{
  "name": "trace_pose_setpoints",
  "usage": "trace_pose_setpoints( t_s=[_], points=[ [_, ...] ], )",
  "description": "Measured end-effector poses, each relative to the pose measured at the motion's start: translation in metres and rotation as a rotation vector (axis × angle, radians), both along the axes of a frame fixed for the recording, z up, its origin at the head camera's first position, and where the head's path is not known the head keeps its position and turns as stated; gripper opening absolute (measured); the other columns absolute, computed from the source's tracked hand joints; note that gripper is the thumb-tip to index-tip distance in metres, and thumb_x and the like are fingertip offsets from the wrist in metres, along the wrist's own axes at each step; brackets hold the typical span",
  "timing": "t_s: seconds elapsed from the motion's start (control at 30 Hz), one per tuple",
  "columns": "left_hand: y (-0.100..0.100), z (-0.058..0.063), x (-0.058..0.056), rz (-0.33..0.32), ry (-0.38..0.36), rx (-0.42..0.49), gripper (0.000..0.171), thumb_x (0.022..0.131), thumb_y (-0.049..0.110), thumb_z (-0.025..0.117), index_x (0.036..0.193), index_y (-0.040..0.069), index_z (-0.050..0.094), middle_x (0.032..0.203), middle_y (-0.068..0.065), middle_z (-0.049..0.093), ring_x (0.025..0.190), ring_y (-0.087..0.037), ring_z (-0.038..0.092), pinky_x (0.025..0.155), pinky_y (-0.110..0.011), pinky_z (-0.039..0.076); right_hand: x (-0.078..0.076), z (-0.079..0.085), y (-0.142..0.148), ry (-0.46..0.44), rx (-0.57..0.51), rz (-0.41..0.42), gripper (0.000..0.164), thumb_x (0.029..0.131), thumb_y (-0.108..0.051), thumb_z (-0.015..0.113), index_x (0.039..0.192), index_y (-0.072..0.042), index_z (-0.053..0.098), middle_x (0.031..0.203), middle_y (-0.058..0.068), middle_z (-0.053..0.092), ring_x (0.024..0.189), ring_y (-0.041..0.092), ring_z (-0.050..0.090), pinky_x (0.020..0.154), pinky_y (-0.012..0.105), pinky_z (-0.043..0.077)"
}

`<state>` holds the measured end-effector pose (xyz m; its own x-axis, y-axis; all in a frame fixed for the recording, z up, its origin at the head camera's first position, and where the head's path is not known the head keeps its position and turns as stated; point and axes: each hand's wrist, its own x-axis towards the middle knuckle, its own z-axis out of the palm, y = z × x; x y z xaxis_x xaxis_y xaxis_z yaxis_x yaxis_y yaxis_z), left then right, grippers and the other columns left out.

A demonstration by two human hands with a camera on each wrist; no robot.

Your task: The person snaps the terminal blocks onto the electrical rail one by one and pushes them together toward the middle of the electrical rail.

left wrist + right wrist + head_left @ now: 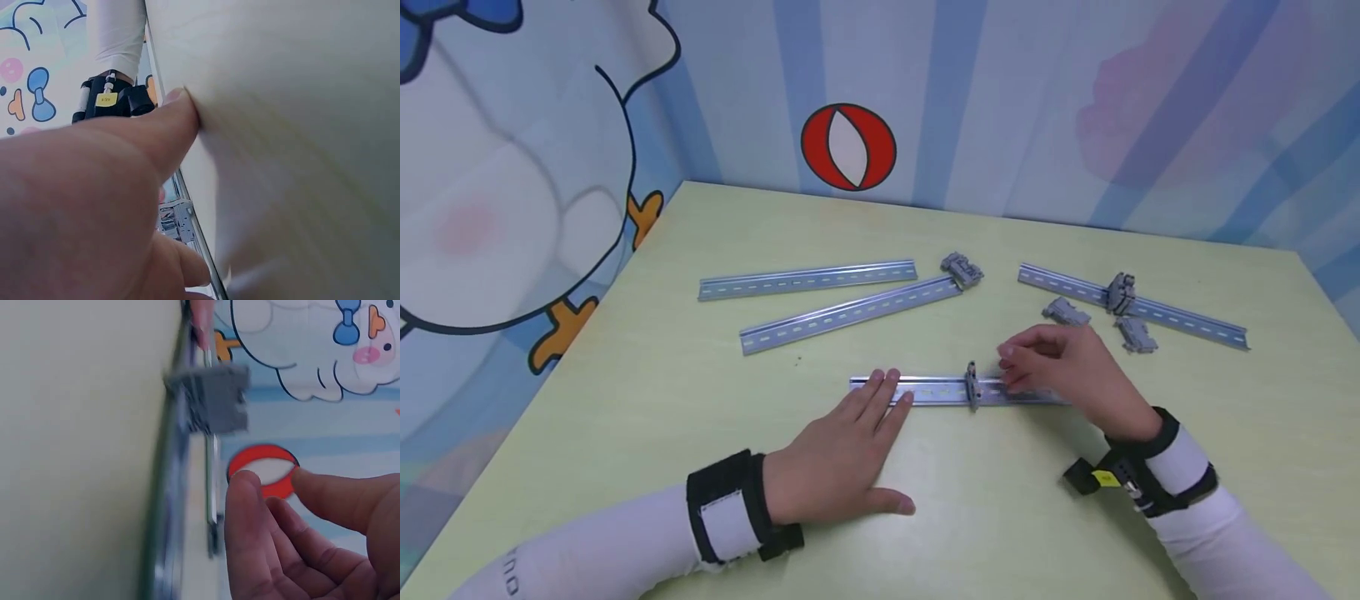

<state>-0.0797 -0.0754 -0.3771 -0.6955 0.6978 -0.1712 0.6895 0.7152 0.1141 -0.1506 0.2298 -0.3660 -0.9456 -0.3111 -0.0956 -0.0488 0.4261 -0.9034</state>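
Observation:
A slotted metal DIN rail (932, 392) lies crosswise on the table in front of the person. One grey terminal block (972, 386) stands upright on it, a little right of its middle. The left hand (838, 458) rests its straight fingers on the rail's left end, thumb spread out on the table. Over the rail's right part hovers the right hand (1063, 367), close to the block but apart from it. In the right wrist view a gap shows between thumb and forefinger of the right hand (294, 537), which holds nothing; the block (222, 400) stands beyond.
Two more rails (808, 280) (850, 315) lie at the back left, with grey blocks (962, 270) at one end. At the back right, another rail (1191, 321) carries upright blocks (1122, 293). Loose blocks (1066, 312) (1137, 334) lie near it. A printed wall (1000, 108) borders the table.

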Motion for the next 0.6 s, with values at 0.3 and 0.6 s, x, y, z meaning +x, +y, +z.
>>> trace_pose_setpoints(
  t_s=[0.3,0.6],
  points=[
    [-0.001,0.0,-0.002,-0.008,-0.008,0.016,0.107,0.084,0.075,0.049,0.156,0.005,0.013,0.162,-0.019,-0.002,0.15,-0.032,-0.001,0.119,-0.041,0.014,-0.014,0.014,0.05,0.336,0.357,-0.306,0.03,0.094,-0.03,0.065,0.105,-0.002,0.071,0.092,0.017,0.072,0.067,0.015,0.068,0.058,0.023,0.054],
    [-0.001,0.001,-0.001,-0.012,-0.001,0.012,0.108,0.083,0.075,0.05,0.156,0.004,0.015,0.162,-0.019,0.001,0.15,-0.033,0.001,0.119,-0.04,0.014,-0.025,0.009,0.099,0.437,0.57,-0.446,0.035,0.094,-0.026,0.064,0.107,0.006,0.07,0.094,0.026,0.07,0.065,0.008,0.061,0.054,0.025,0.043]
  ],
)
